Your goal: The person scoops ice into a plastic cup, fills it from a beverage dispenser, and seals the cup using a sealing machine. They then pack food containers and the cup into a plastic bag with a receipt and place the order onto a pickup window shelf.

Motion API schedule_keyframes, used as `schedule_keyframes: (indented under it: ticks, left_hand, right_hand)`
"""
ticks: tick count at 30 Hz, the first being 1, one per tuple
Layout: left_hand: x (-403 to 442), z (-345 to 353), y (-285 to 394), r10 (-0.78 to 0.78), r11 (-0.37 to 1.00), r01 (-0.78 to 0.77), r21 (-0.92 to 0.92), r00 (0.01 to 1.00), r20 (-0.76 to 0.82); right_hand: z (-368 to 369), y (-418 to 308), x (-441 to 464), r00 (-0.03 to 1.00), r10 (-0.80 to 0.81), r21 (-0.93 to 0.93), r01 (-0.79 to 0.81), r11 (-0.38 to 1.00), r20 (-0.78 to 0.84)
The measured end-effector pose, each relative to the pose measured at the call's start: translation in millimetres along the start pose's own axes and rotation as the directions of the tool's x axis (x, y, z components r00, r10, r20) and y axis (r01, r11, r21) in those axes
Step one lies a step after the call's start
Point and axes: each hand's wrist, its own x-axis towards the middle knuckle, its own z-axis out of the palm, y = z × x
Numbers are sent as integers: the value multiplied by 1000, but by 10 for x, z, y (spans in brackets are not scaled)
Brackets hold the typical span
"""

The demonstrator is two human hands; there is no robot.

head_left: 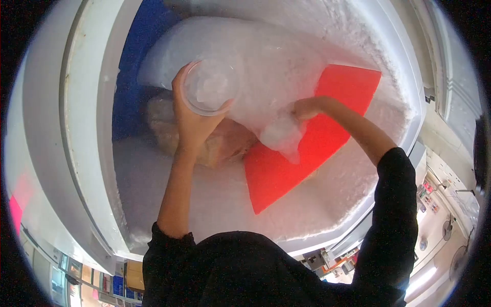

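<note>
Fingers wrapped around a clear, round plastic cup [210,86], a person's left hand [194,123] hangs over a white, frost-lined chest freezer [102,117], seen from the head camera. The right hand [307,108] has its fingers drawn together, pinching the loose film of a large, translucent plastic bag [266,56] near its narrow end. The bag's long axis slants from upper left to lower right in the view; its bulk lies leftward of the right fingers, the nearer pair to it. The cup overlaps the bag; whether they touch cannot be told. Cloudy, pale and bulging, the bag tapers to a crumpled tail across a flat, bright red board [319,140]. A brownish, blurred bundle [222,146] sits just beside.
</note>
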Motion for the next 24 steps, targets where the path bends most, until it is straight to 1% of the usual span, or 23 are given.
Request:
schedule_keyframes:
  ticks: [1,2,3,4,5,6,7,8,9,10,11,12,13,15,16,17,18,19,20,22,23,24]
  left_hand:
    - [-5,20,12,4,1000,-4,-1,1000,0]
    - [-17,36,33,-6,1000,6,2,1000,4]
    - [-14,50,53,-12,1000,12,6,1000,9]
    - [-8,64,75,-2,1000,2,7,1000,14]
    - [-9,81,102,-44,999,44,10,998,55]
    - [-2,104,131,-87,996,86,15,992,95]
    - [8,130,161,-77,997,77,12,992,101]
    - [17,160,194,-37,998,42,-47,995,93]
    - [35,197,224,2,994,7,-108,997,82]
    - [68,237,253,10,993,0,-114,996,85]
    - [103,277,278,-21,998,27,-49,992,124]
    - [126,318,308,-57,998,55,17,985,160]
    - [149,370,341,-56,998,55,12,985,161]
    - [213,495,388,-31,984,0,178,985,171]
    - [225,575,365,-34,984,3,178,985,171]
    - [252,664,344,-33,979,-2,202,985,168]
    - [268,744,332,-31,974,-6,225,986,163]
    - [292,809,352,-32,975,-5,223,987,160]
    - [318,867,385,-8,981,-25,191,985,170]
    - [323,963,467,16,986,-45,157,983,183]
    - [311,1012,509,62,981,-95,167,980,190]
    - [303,1045,549,108,974,-144,176,974,198]
  right_hand:
    - [-87,100,37,1000,1,-1,-1,1000,-4]
    - [-194,204,86,977,152,21,-157,987,150]
    - [-310,294,126,909,290,21,-310,951,299]
    - [-432,394,121,913,288,25,-307,951,288]
    - [-548,500,60,966,238,62,-245,967,105]
    - [-609,571,-24,979,185,88,-178,980,-85]
    - [-677,503,-157,978,187,90,-179,980,-95]
    - [-779,437,-339,935,242,232,-183,955,-259]
    - [-867,366,-510,860,312,367,-160,916,-404]
    - [-957,378,-651,855,316,368,-161,916,-411]
    - [-1078,389,-779,852,382,124,-363,924,-356]
    - [-1157,462,-890,831,459,-139,-519,844,-314]
    - [-1209,595,-1012,828,464,-137,-523,841,-314]
    - [-1277,820,-1178,867,310,-277,-432,858,-390]
    - [-1274,617,-1178,868,311,-277,-431,859,-387]
    - [-1272,396,-1222,770,399,24,-448,894,-498]
    - [-1277,70,-1253,652,509,320,-396,861,-562]
    - [-1282,-235,-1273,676,467,322,-339,884,-570]
    - [-1298,-467,-1253,676,467,321,-340,884,-570]
    - [-1310,-851,-1185,755,507,221,-457,862,-417]
    - [-1310,-1037,-1153,753,509,224,-458,860,-416]
    - [-1302,-1211,-1124,738,520,130,-520,844,-429]
